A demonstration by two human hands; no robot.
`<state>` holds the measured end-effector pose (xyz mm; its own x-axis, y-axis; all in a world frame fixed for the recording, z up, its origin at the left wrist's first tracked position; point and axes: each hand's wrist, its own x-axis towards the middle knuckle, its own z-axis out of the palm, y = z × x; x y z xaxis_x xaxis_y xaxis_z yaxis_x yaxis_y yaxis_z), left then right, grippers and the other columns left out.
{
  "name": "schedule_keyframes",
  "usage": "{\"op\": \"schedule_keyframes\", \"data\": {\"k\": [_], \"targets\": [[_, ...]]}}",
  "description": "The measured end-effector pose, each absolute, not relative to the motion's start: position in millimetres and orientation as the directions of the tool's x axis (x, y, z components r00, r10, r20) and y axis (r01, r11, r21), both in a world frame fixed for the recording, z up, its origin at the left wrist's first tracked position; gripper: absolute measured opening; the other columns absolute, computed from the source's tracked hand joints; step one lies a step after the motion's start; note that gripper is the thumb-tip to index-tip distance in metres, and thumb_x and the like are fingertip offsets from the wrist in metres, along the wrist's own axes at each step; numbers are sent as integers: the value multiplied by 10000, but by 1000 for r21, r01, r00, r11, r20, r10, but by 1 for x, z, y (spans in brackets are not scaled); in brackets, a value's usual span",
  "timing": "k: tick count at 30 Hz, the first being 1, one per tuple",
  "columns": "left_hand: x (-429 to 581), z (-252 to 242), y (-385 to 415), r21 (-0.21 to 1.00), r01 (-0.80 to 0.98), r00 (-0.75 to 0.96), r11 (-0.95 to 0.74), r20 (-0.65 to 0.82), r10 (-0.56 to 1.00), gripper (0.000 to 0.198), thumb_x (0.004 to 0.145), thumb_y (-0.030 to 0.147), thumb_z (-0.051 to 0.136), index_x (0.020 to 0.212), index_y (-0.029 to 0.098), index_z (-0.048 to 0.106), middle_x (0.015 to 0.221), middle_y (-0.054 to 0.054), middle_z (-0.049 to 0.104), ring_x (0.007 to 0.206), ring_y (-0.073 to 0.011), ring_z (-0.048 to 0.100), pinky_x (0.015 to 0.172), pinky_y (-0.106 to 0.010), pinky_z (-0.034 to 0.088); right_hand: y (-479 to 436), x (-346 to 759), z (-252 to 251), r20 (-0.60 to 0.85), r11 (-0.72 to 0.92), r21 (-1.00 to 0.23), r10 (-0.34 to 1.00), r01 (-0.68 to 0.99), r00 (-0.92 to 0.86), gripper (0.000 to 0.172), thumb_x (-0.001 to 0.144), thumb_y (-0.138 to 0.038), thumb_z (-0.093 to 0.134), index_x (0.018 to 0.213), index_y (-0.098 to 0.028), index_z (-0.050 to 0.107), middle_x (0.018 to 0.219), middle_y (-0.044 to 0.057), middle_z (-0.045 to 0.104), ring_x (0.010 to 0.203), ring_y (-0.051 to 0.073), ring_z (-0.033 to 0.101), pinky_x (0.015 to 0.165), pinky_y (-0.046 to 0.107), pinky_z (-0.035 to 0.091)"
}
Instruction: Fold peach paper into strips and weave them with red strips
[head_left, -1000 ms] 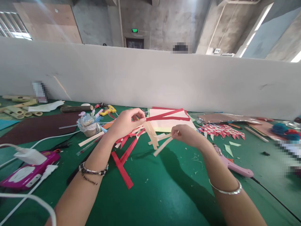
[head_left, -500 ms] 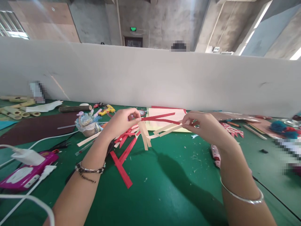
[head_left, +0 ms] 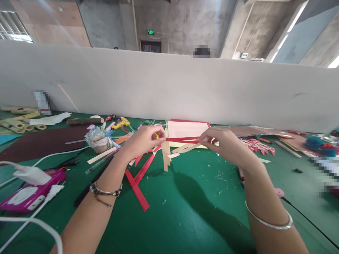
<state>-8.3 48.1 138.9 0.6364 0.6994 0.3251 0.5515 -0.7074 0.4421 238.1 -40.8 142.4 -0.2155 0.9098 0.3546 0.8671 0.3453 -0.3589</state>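
Above the green table, my left hand (head_left: 148,140) pinches one end of the red paper strips (head_left: 182,140). My right hand (head_left: 221,143) pinches their other end, so they stretch almost level between my fingers. Cream paper strips (head_left: 166,157) hang straight down just below my left fingertips. More cream strips (head_left: 186,147) slant down and left from my right fingers. How the red and cream strips join at the fingertips is hidden. Loose red strips (head_left: 137,190) lie crossed on the table below my left hand.
Pink paper sheets (head_left: 188,129) lie behind my hands, before a white partition (head_left: 169,88). At left are a wrapped pot (head_left: 99,139), a yellow glue gun (head_left: 121,123) and a magenta power strip (head_left: 34,192). A red-and-white woven paper piece (head_left: 259,145) lies at right.
My hands have drawn slightly closer together, the left moving right and the right moving left. The red strips, apart at their right ends before, now lie nearly together, both reaching my right hand.
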Motion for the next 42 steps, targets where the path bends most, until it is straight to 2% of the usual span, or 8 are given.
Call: {"op": "schedule_keyframes", "data": {"k": [4,7,11,18,21,27,33,42], "targets": [[-4,136,46,450,556,647,-699,295,703,136,813,303,496,763,206,577,676,17,580,590,-116,496,520,-217,333,-38,228,139,364,370,-346,900,862,-240,143,812,-172,458,767,-205,590,795,5,633,667,116,544,594,221,398],[0,134,44,465,535,663,-705,286,692,137,818,302,491,767,205,574,657,19,576,589,-116,501,522,-218,334,-37,219,136,364,386,-357,896,850,-254,153,818,-147,445,817,-208,585,825,-5,636,669,105,536,588,206,386],[4,133,42,521,453,699,-724,296,651,134,827,276,479,765,191,562,694,12,585,585,-105,503,532,-214,354,-36,211,133,343,387,-387,903,837,-259,163,839,-175,430,901,-208,577,842,4,638,676,109,544,595,213,391],[6,135,37,540,426,725,-726,277,631,121,833,247,465,769,198,556,707,15,583,592,-106,509,531,-211,366,-36,208,134,391,430,-394,878,813,-275,204,845,-194,425,863,-197,628,855,25,655,727,127,574,633,232,413],[7,135,36,529,429,726,-732,280,628,109,825,243,475,766,199,555,729,13,587,608,-106,516,541,-212,370,-36,207,133,408,448,-372,866,813,-290,198,846,-184,433,855,-202,631,843,12,653,718,115,568,636,224,413],[7,135,36,499,450,723,-741,283,630,128,823,253,461,763,193,556,750,-4,586,633,-119,522,541,-218,369,-35,207,131,399,344,-292,892,892,-213,209,838,-175,424,830,-190,633,851,50,660,734,158,584,643,265,421],[7,135,35,497,428,737,-754,290,610,117,825,230,463,757,191,550,744,8,581,629,-106,523,561,-213,371,-34,206,130,445,371,-374,876,850,-187,159,823,-190,478,910,-216,608,841,10,668,739,142,602,638,236,428],[9,135,34,500,425,741,-755,287,608,122,825,246,461,764,190,551,759,-4,582,634,-115,525,570,-228,383,-35,204,131,453,421,-419,865,804,-217,156,802,-173,485,758,-207,630,816,10,656,744,137,591,663,251,440]]}}
